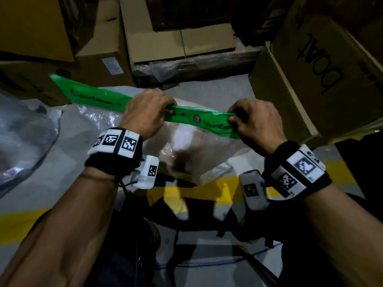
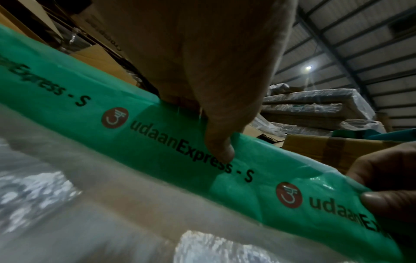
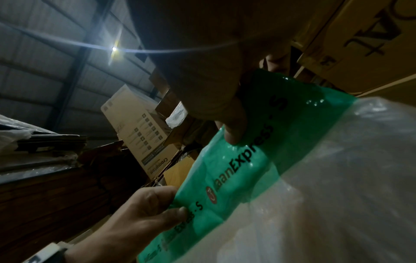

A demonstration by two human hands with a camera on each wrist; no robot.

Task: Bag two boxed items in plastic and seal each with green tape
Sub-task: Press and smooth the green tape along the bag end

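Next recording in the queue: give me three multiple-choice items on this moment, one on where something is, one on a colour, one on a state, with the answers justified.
1. Where is the strip of printed green tape held?
A. Along the top edge of the clear plastic bag
B. On the yellow floor line
C. Inside the brown cardboard carton marked boAt

2. What colour is the round logo printed on the tape?
A. Blue
B. Red
C. White

3. How do the hands hold the tape?
A. Only the left hand touches it
B. Both pinch it
C. Neither touches it

Answers: 1 A, both wrist views show green tape bordering clear plastic. 2 B, a red disc precedes the lettering. 3 B, the right hand pinches it too.
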